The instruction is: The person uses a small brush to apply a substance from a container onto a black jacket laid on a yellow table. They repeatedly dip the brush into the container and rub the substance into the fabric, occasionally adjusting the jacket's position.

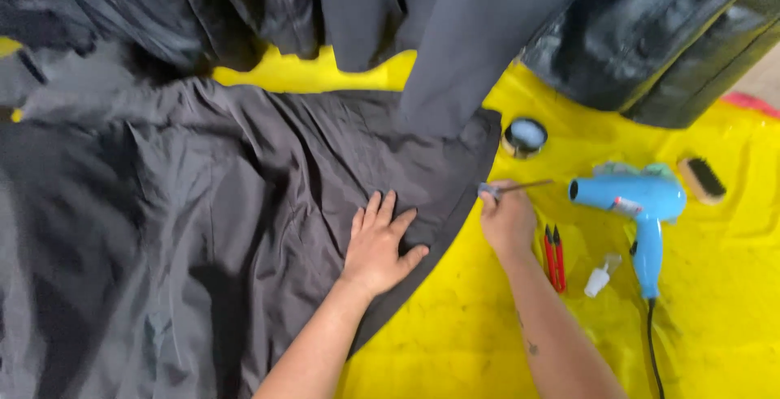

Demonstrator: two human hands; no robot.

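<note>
Left hand [379, 245] flat on dark garment [203, 228].

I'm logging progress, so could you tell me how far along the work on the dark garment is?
Done: dark garment lies spread on the yellow sheet. In hand: left hand presses it flat; right hand works a thin tool at its edge. Unused beside: blue hairdryer, red snips.

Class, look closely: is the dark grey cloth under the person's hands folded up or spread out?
Spread out: the dark grey cloth lies wide, creased, across the yellow sheet, left hand flat on it.
</note>
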